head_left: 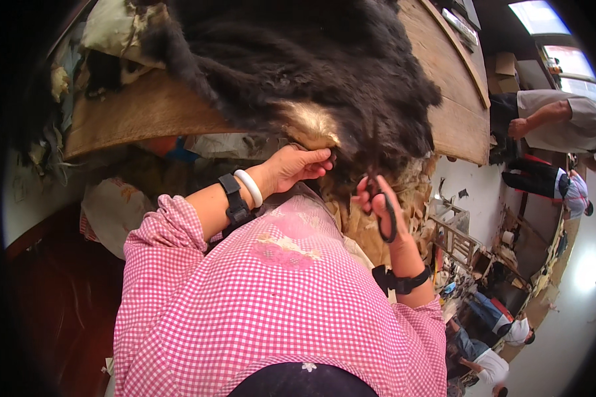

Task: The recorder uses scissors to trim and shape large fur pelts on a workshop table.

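A large black fur pelt (298, 59) lies over the wooden table and hangs past its near edge. Near that edge the fur has a pale golden patch (309, 124). My left hand (298, 165) is closed, thumb and fingers pinching the pelt's edge just below this patch. To its right, my right hand (381, 202) is closed around scissors, whose black handle loop (388, 218) shows at the palm. The blades reach up against the dark fur and are hard to make out there.
Bare wood of the table (152, 109) shows left of the pelt. A tan, crinkled hide (371, 231) hangs below my right hand. At left is a round pale stool top (116, 212). Several people work at right, the nearest in a grey shirt (553, 119).
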